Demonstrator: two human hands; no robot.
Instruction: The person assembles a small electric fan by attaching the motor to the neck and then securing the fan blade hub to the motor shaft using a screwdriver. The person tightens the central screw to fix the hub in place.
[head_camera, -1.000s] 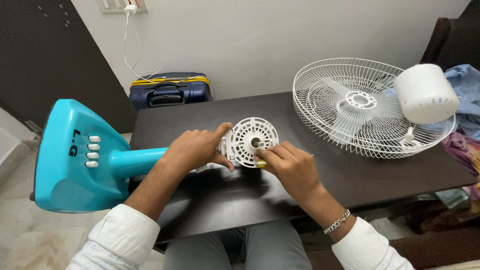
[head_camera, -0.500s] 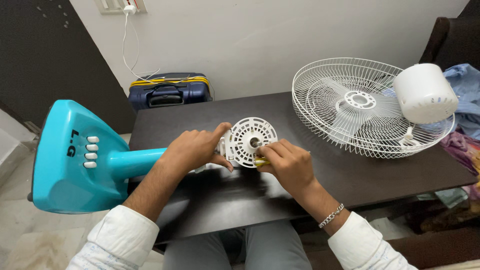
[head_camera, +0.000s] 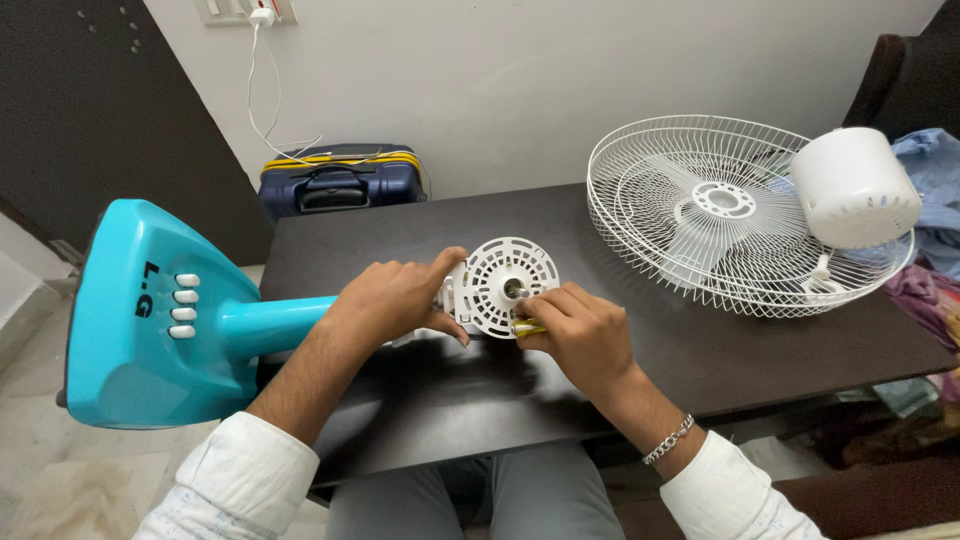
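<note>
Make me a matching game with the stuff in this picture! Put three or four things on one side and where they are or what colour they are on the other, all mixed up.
Things:
1. fan base
2. wire fan guards
3. suitcase
4. round white motor plate

Descriptions:
A. dark blue, on the floor by the wall
B. bright turquoise, with white buttons
C. between the left hand and right hand
D. white, lying on the far right of the dark table

Pairs: 1-B, 2-D, 3-A, 4-C
</note>
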